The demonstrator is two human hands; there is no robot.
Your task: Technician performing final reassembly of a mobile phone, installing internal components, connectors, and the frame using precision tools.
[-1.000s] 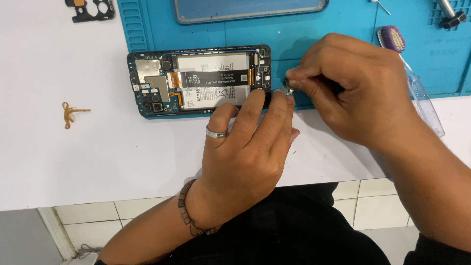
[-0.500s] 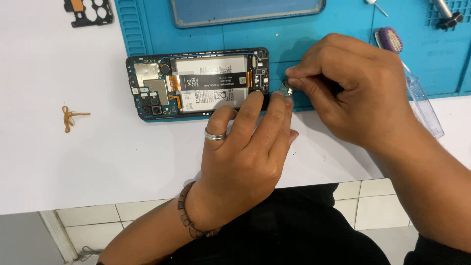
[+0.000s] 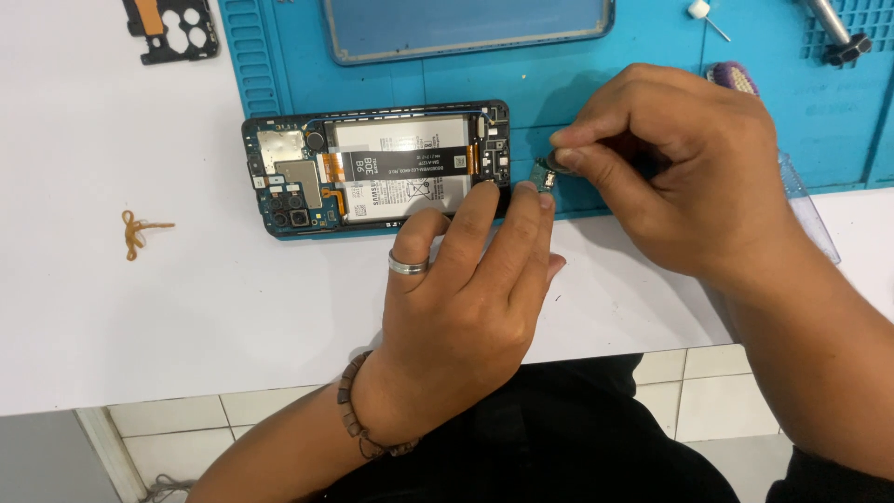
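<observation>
I am working at a white table [image 3: 186,317] with a blue repair mat [image 3: 652,84] laid across its far side, and everything I place below is told from the opened phone [image 3: 377,168], which is lying flat across the mat's near edge with its back cover off. Its battery, boards and flex cables are showing, so the opening is already done, while the phone is not yet closed up again. My left hand [image 3: 466,289], wearing a ring, is reaching up from the near side of the phone, its fingertips [image 3: 486,191] resting on the phone's right end and closed on nothing. My right hand [image 3: 689,168] is hovering just right of the phone, thumb and forefinger pinched on a small part [image 3: 545,173] that is sitting right beside the phone's right edge; it looks like a little circuit board, though I cannot tell for certain. Beyond the phone, a flat panel [image 3: 466,28] is lying on the mat. Far left of the phone, a black camera bracket [image 3: 172,28] is resting on the table, and a small orange knot [image 3: 138,231] is lying nearer me.
</observation>
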